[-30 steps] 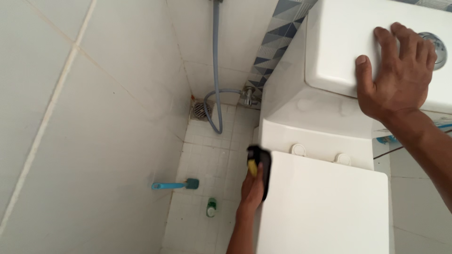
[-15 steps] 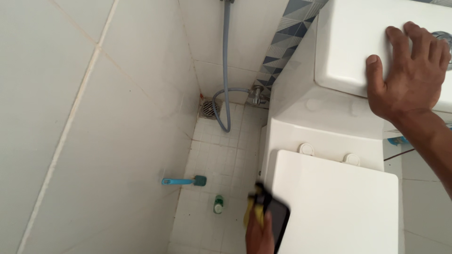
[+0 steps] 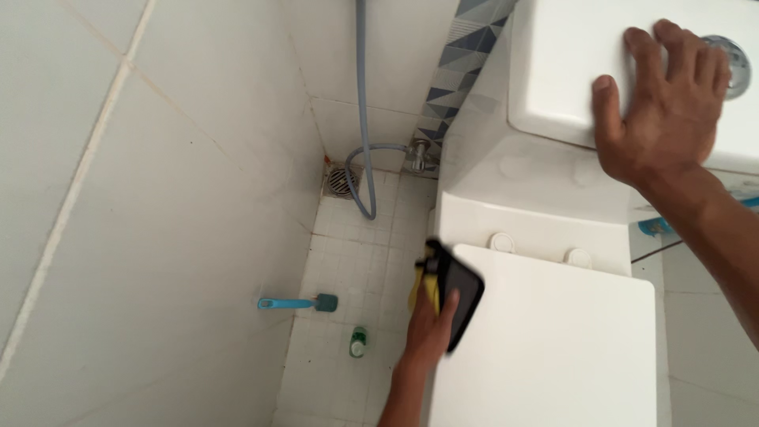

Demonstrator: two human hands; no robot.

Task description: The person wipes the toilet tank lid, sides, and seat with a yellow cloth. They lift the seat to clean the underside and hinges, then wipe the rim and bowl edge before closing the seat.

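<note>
Head cam: left hand (image 3: 431, 328) is gripping a black and yellow sponge (image 3: 452, 292), pressed on the left edge of the white toilet lid (image 3: 553, 348). Right hand (image 3: 668, 111) lies flat, fingers spread, on the cistern (image 3: 569, 71). A blue brush (image 3: 296, 303) lies on the floor.

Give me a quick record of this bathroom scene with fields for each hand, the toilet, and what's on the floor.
left hand: presses a black and yellow sponge against the left edge of the closed toilet lid
right hand: flat on the cistern top, beside the flush button
floor: blue brush, small green bottle, drain in the corner
wall: grey hose hanging down
</note>
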